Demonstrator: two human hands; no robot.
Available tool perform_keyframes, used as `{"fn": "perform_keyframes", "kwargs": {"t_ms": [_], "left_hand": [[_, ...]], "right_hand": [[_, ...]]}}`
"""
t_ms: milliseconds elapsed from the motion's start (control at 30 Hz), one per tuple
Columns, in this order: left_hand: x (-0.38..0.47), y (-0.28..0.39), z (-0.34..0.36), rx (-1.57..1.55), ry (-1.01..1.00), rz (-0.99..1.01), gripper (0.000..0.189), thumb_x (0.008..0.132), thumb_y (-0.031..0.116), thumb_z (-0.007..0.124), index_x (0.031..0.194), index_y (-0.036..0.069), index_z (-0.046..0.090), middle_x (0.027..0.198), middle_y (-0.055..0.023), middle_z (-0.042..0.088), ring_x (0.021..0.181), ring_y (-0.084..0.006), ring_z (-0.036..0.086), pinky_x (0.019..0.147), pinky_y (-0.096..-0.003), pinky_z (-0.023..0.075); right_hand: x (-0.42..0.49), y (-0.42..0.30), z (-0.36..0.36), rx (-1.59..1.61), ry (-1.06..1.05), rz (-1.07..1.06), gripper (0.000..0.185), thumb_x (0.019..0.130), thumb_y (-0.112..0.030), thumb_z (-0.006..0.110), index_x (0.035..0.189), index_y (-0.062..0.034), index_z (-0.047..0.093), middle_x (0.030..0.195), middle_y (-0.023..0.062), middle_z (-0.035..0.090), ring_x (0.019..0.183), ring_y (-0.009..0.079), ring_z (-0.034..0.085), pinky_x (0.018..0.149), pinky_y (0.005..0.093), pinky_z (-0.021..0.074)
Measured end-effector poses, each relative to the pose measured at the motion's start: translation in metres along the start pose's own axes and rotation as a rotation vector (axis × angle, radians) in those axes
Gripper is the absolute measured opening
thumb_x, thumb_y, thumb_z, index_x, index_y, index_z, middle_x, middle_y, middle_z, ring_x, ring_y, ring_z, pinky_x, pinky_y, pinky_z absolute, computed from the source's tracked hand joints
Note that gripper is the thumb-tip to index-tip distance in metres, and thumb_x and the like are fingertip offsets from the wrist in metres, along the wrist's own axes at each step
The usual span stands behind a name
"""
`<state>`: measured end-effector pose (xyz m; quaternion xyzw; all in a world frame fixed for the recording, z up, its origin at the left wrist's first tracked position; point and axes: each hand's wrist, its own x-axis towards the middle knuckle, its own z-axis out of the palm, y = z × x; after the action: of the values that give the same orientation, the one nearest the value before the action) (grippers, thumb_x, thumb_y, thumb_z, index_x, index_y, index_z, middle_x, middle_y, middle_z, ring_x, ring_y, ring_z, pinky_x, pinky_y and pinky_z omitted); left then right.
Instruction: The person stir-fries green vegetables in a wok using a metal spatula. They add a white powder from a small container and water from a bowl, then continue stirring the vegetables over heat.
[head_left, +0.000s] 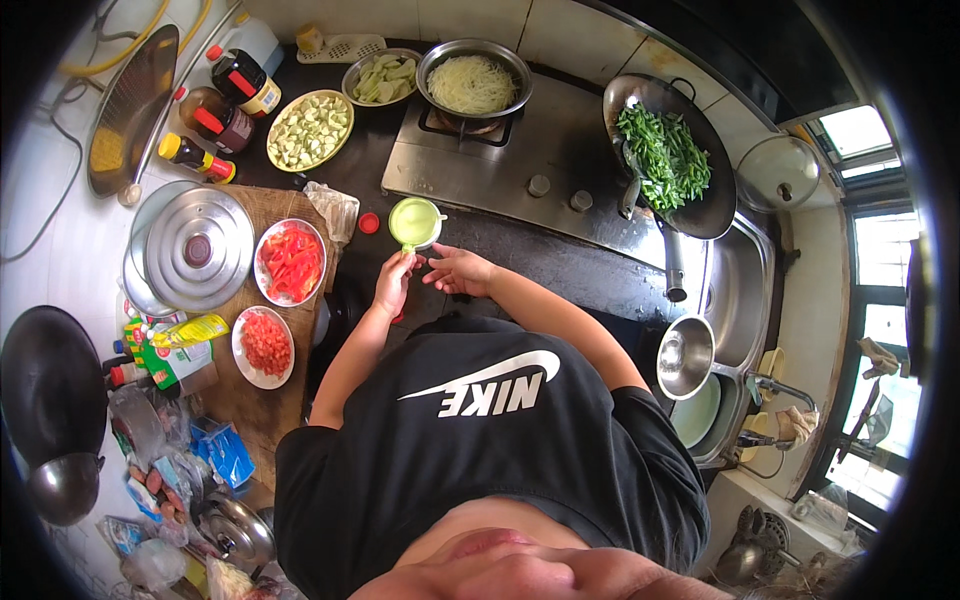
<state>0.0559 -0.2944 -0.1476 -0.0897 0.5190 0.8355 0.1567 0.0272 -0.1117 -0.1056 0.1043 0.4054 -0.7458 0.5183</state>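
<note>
A pale green round strainer or cup with a handle (415, 220) is over the dark counter, just in front of the steel gas stove. Its short green handle is pinched between the fingers of my left hand (396, 280). My right hand (459, 271) is close by, palm partly up and fingers spread, near the rim; whether its fingertips touch the vessel I cannot tell. A whitish rim shows under the green one. Left of it lies a red cap (368, 223). Bowls of red pepper pieces (289, 262) and diced red pieces (265, 347) sit on a wooden board (247, 196).
Shredded pale vegetable fills a steel pan (474, 76) on the burner. A wok with cut greens (663, 156) rests at the stove's right, its handle (674, 262) towards me. Sauce bottles (215, 120) stand back left; a steel bowl (685, 356) is by the sink (739, 300).
</note>
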Motion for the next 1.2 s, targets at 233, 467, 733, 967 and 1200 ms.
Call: {"fn": "perform_keyframes", "kwargs": {"t_ms": [233,467,733,967,1200], "left_hand": [[0.014,-0.007,-0.014,-0.047,0.0,-0.063,0.015,0.088,0.019,0.047,0.089,0.007,0.055,0.09,-0.0036,0.059,0.079,-0.0087,0.05,0.066,-0.0215,0.0358],[0.002,0.026,-0.001,0.319,0.068,-0.271,0.027,0.088,0.031,0.045,0.103,0.008,0.046,0.093,-0.0097,0.059,0.059,-0.0157,0.059,0.043,-0.0227,0.0403],[-0.009,0.05,0.104,0.516,-0.091,0.201,0.008,0.085,0.011,0.054,0.086,0.006,0.049,0.064,0.0024,0.045,0.047,-0.0026,0.036,0.04,-0.0168,0.0281],[0.012,-0.057,0.304,0.899,-1.116,-0.336,0.027,0.085,0.026,0.056,0.101,0.005,0.055,0.087,-0.0006,0.056,0.075,-0.0087,0.053,0.06,-0.0211,0.0432],[-0.053,-0.208,0.444,0.926,-0.96,-0.567,0.073,0.078,0.041,0.062,0.124,-0.002,0.026,0.082,-0.017,0.058,0.052,-0.0183,0.059,0.041,-0.0239,0.0468]], "right_hand": [[0.022,0.007,-0.002,0.006,0.03,0.021,0.073,0.088,-0.014,0.049,0.138,-0.0246,-0.004,0.089,0.0095,0.06,0.064,0.0115,0.057,0.056,0.0223,0.0469],[0.0,0.015,-0.014,0.051,0.141,-0.1,0.05,0.088,-0.017,0.05,0.132,-0.0136,0.026,0.083,0.0072,0.06,0.061,0.0108,0.055,0.054,0.0226,0.0465],[-0.159,0.099,-0.081,0.63,0.749,-0.519,0.022,0.084,-0.03,0.057,0.075,-0.0101,0.051,0.062,0.0003,0.051,0.053,0.0116,0.053,0.048,0.026,0.0437],[-0.316,0.222,-0.113,1.249,1.284,-0.995,0.033,0.086,-0.034,0.052,0.062,-0.0149,0.04,0.053,-0.0032,0.04,0.044,0.0081,0.04,0.039,0.0198,0.0309],[-0.435,0.293,-0.139,1.115,1.883,-1.117,0.034,0.077,-0.014,0.062,0.103,-0.0037,0.043,0.07,0.0035,0.052,0.056,0.0123,0.053,0.047,0.0212,0.0431]]}}
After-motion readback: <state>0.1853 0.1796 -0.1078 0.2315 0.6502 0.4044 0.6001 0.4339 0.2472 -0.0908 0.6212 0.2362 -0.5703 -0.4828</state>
